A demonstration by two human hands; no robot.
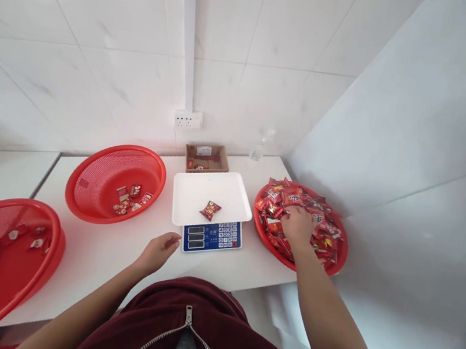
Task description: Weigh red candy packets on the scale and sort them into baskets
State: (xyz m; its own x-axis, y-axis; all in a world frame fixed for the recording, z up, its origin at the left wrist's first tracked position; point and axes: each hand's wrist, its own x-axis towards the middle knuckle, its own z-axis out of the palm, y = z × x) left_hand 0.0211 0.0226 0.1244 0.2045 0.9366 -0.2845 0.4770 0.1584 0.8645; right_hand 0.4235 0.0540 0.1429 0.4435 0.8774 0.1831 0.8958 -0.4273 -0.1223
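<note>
My L grip [161, 250] looks loose & empty just left of the scale [208, 240], R grip [298, 226] is among pkts [291, 198] in the basket [340, 261] right of it, can't tell if grasping, w/ only 1 red pkt [210, 210] atop the scale, so prob. early, most left.

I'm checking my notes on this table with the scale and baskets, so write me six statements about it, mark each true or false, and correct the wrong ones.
1. The right hand reaches into the full basket. True.
2. One packet lies on the tray of the scale. True.
3. The left hand lies on the tray. False: it is off the tray, near the scale's front left corner.
4. The carton stands in front of the scale. False: it is behind it.
5. The far left basket is piled full. False: only a few packets lie in it.
6. The clear bottle is right of the carton. True.
</note>
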